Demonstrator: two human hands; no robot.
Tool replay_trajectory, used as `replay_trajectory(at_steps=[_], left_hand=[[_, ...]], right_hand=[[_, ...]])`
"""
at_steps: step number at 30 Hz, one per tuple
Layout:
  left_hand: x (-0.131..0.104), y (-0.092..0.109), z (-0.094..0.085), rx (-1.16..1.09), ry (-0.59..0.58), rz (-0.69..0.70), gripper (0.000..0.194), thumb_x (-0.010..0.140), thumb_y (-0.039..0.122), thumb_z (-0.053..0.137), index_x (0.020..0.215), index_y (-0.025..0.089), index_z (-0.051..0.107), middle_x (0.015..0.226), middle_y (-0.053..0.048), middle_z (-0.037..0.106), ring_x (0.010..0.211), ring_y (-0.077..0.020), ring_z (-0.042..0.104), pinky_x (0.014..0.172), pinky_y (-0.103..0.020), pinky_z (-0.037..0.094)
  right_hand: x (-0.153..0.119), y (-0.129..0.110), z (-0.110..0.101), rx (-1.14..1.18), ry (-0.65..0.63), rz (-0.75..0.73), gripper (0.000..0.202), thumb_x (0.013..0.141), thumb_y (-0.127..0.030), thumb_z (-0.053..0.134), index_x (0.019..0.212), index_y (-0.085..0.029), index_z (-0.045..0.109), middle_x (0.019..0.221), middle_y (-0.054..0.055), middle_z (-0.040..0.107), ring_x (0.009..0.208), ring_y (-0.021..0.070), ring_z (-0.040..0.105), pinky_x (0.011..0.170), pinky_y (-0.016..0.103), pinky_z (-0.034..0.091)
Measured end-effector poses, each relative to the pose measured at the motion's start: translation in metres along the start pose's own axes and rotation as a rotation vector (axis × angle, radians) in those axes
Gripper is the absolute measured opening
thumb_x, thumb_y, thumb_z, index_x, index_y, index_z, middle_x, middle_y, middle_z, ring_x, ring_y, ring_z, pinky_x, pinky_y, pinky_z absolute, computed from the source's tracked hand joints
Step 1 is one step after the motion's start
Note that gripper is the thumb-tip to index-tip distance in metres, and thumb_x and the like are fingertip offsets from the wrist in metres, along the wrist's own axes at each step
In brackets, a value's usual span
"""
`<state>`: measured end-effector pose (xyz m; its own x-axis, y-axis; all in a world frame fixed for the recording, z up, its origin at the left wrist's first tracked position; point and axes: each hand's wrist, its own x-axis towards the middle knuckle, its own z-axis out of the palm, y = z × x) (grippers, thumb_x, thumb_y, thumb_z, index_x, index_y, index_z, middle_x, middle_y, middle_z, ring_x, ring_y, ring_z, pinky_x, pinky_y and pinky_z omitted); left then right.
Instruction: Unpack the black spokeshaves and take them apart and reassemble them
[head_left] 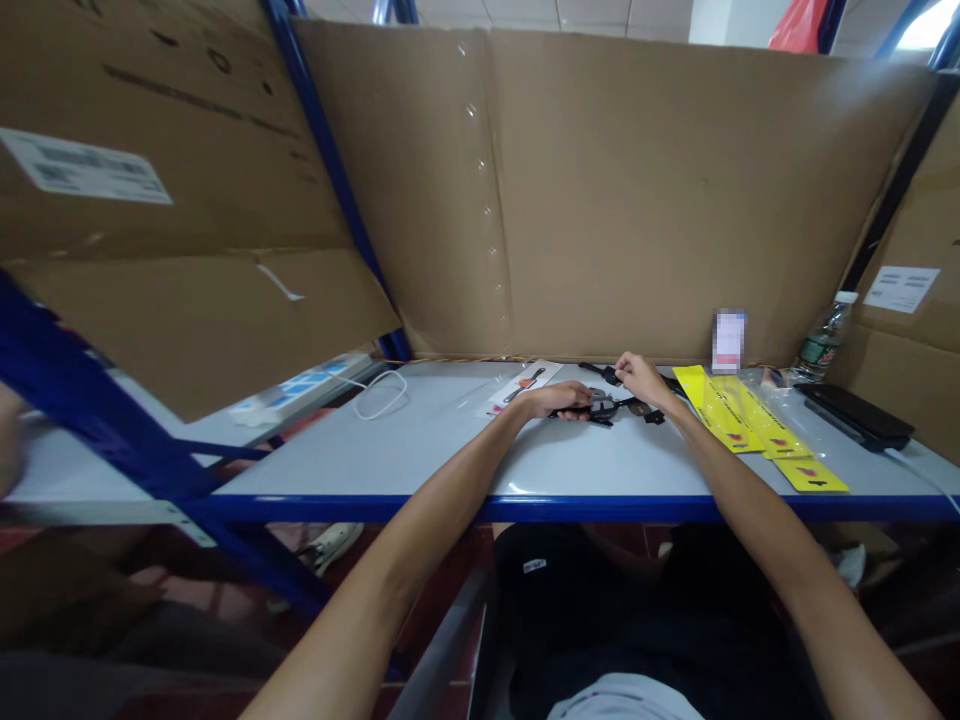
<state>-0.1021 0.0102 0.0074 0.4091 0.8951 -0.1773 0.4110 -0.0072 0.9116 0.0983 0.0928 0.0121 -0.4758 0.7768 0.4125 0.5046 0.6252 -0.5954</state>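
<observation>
- Head view: a black-and-grey tool (602,408) is sitting low over the middle of the worktable (420,440), its near end lying in the left hand (566,400), whose fingers are closing around it.
- The right hand (637,378) is bending in beside it, fingertips drawing together at a black piece (609,376); whether they are gripping or only touching it, one cannot tell.
- Handling is apparently being carried on rather than finished: the tool is resting in the grasp, while a small black part (654,417) is lying apart from it, near the right wrist. How much is already done or remaining is not showing, as the fingers are hiding details.
- Just beyond the left forearm, a printed card (536,380) is lying flat.
- To the right, yellow packets (750,410) are overlapping, and a phone (727,342) is standing upright behind them.
- Farther right, a bottle (821,343) is standing near a black case (855,415).
- On the left, a white cable (382,378) is looping near a power strip (296,390); behind everything, a cardboard panel (637,190) is rising.
</observation>
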Motion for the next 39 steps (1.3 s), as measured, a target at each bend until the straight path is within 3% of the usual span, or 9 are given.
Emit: replay_trajectory(at_steps=[6, 12, 18, 28, 39], left_hand=[[0.0, -0.001, 0.001, 0.006, 0.015, -0.002, 0.016, 0.078, 0.029, 0.067, 0.077, 0.016, 0.057, 0.064, -0.001, 0.059, 0.044, -0.0063, 0.038, 0.041, -0.02, 0.024], [0.002, -0.004, -0.001, 0.036, 0.018, 0.007, 0.034, 0.082, 0.046, 0.072, 0.074, 0.018, 0.054, 0.063, 0.0, 0.059, 0.044, -0.0062, 0.037, 0.041, -0.02, 0.024], [0.003, -0.004, -0.003, 0.046, -0.037, 0.023, 0.03, 0.078, 0.039, 0.076, 0.077, 0.018, 0.054, 0.063, 0.001, 0.058, 0.044, -0.0059, 0.038, 0.041, -0.019, 0.023], [0.001, -0.002, -0.002, 0.064, -0.024, 0.023, 0.031, 0.076, 0.039, 0.077, 0.077, 0.019, 0.055, 0.065, 0.001, 0.059, 0.046, -0.0063, 0.038, 0.043, -0.021, 0.023], [-0.006, 0.012, 0.006, 0.195, 0.064, 0.115, 0.028, 0.079, 0.04, 0.072, 0.084, 0.02, 0.052, 0.061, 0.001, 0.062, 0.043, -0.0075, 0.041, 0.043, -0.019, 0.026]], right_hand=[[-0.001, -0.001, 0.005, 0.003, -0.023, -0.016, 0.012, 0.092, -0.008, 0.055, 0.089, -0.018, 0.061, 0.081, 0.002, 0.072, 0.071, 0.0137, 0.069, 0.07, 0.023, 0.048], [-0.003, -0.002, 0.004, -0.006, -0.011, -0.024, 0.012, 0.091, -0.008, 0.056, 0.088, -0.019, 0.062, 0.081, 0.003, 0.072, 0.071, 0.015, 0.068, 0.072, 0.024, 0.048], [-0.003, -0.003, 0.004, -0.053, -0.004, -0.044, 0.012, 0.091, -0.008, 0.058, 0.086, -0.019, 0.062, 0.084, 0.003, 0.073, 0.075, 0.0152, 0.067, 0.073, 0.024, 0.048], [-0.004, -0.002, 0.004, -0.065, 0.0, -0.045, 0.012, 0.09, -0.009, 0.058, 0.086, -0.019, 0.063, 0.084, 0.003, 0.073, 0.078, 0.0163, 0.068, 0.077, 0.025, 0.049], [-0.001, -0.003, 0.0, 0.005, 0.126, -0.002, 0.011, 0.09, -0.012, 0.057, 0.086, -0.021, 0.06, 0.078, 0.001, 0.071, 0.078, 0.0173, 0.068, 0.074, 0.025, 0.049]])
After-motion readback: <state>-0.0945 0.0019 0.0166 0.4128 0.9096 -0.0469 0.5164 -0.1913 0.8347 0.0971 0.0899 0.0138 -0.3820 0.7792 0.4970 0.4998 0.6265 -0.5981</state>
